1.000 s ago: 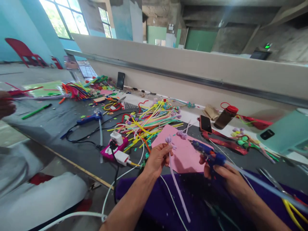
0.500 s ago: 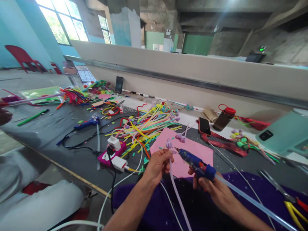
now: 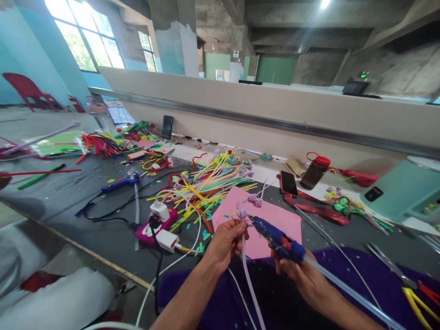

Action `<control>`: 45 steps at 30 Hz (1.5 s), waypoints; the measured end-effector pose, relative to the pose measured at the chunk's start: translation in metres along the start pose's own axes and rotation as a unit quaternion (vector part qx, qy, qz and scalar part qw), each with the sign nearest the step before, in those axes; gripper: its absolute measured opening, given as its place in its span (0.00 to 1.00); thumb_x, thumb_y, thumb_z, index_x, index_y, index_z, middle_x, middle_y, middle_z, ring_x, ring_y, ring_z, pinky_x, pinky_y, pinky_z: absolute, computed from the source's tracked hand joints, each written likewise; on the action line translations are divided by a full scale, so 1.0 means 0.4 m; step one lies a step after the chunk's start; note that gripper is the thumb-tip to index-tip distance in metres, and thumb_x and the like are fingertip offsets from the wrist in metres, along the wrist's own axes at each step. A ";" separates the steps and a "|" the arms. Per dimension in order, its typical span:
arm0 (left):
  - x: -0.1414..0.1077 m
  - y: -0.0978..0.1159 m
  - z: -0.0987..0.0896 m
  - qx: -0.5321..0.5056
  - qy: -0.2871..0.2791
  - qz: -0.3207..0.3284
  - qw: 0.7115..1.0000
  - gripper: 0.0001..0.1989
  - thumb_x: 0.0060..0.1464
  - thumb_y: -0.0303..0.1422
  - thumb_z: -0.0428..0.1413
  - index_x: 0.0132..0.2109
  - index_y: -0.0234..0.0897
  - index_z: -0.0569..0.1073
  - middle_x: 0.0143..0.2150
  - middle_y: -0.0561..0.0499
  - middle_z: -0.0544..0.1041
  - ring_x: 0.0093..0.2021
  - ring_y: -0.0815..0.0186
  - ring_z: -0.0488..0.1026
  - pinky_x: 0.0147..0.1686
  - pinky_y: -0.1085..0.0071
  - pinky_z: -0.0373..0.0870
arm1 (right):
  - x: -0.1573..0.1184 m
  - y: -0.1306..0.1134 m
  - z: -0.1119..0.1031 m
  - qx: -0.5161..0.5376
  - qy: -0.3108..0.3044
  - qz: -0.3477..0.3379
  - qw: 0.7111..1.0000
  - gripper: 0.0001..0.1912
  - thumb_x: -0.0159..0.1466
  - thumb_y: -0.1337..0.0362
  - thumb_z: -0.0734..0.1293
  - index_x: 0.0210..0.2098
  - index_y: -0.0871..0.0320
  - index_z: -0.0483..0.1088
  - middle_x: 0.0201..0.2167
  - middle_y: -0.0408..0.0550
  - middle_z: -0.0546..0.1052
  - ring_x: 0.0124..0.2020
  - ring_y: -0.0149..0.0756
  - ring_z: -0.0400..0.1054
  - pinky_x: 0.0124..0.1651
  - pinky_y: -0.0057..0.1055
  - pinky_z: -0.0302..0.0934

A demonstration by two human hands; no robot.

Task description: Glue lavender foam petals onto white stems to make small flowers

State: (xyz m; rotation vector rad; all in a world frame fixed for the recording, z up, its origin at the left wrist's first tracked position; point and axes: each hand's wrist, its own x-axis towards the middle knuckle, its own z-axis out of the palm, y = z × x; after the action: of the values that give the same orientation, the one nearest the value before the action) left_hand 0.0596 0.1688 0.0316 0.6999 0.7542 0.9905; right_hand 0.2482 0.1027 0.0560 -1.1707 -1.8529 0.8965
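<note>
Between the thumb and fingers of my left hand (image 3: 225, 243) is a lilac pipe-cleaner flower (image 3: 242, 214) on a long pale stem (image 3: 248, 275) that hangs down towards me. My right hand (image 3: 299, 270) is wrapped round a blue hot glue gun (image 3: 278, 236). A long clear glue stick (image 3: 350, 288) sticks out of its back end. The gun's nozzle meets or nearly meets the side of the flower; I cannot tell if it touches. Under both lies a pink sheet (image 3: 285, 224), with another lilac pipe-cleaner piece (image 3: 255, 200) on it.
Several coloured pipe cleaners (image 3: 206, 183) lie heaped ahead. To the left are a magenta power strip (image 3: 142, 233) with cords and a second glue gun (image 3: 120, 183). A phone (image 3: 288, 183), a bottle (image 3: 314, 173) and scissors (image 3: 395, 270) are right. Another person's hand (image 3: 4, 181) shows far left.
The glue gun's nozzle has come closer to the flower. My view has tilted up a little. At far left, the other person's hand has shifted and a red stick shows there now.
</note>
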 end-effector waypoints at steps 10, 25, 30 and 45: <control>0.000 -0.003 0.002 0.021 0.002 0.008 1.000 0.12 0.46 0.38 0.58 0.25 0.33 0.67 0.18 0.57 0.67 0.10 0.81 0.55 0.09 0.82 0.46 | -0.002 0.010 0.003 -0.058 0.023 -0.014 0.998 0.18 0.63 0.53 0.54 0.25 0.58 0.65 0.25 0.47 0.70 0.26 0.34 0.64 0.28 0.28 0.61; -0.003 0.004 0.004 0.017 0.011 0.004 1.000 0.11 0.44 0.37 0.59 0.27 0.33 0.67 0.18 0.56 0.69 0.10 0.81 0.56 0.09 0.82 0.47 | -0.002 -0.001 0.003 -0.140 0.044 -0.051 0.988 0.19 0.64 0.55 0.53 0.23 0.57 0.63 0.22 0.46 0.69 0.25 0.34 0.64 0.30 0.29 0.61; -0.004 0.003 0.003 0.012 0.014 -0.002 1.000 0.11 0.44 0.36 0.59 0.28 0.34 0.67 0.19 0.56 0.69 0.10 0.80 0.56 0.09 0.82 0.47 | -0.008 0.013 0.005 -0.151 0.045 -0.048 0.986 0.16 0.64 0.56 0.53 0.29 0.57 0.64 0.23 0.45 0.69 0.25 0.34 0.63 0.29 0.28 0.60; -0.007 0.009 0.002 0.014 0.013 0.003 1.000 0.12 0.44 0.37 0.59 0.26 0.34 0.66 0.18 0.57 0.68 0.10 0.81 0.55 0.09 0.81 0.46 | -0.001 0.005 0.003 -0.141 0.034 -0.037 0.989 0.15 0.64 0.55 0.53 0.29 0.57 0.63 0.22 0.43 0.66 0.22 0.32 0.60 0.26 0.27 0.58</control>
State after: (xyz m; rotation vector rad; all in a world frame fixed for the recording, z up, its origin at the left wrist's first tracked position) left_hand 0.0576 0.1674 0.0357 0.7142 0.7910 0.9979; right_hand 0.2480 0.1026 0.0537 -1.2741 -1.9989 0.5566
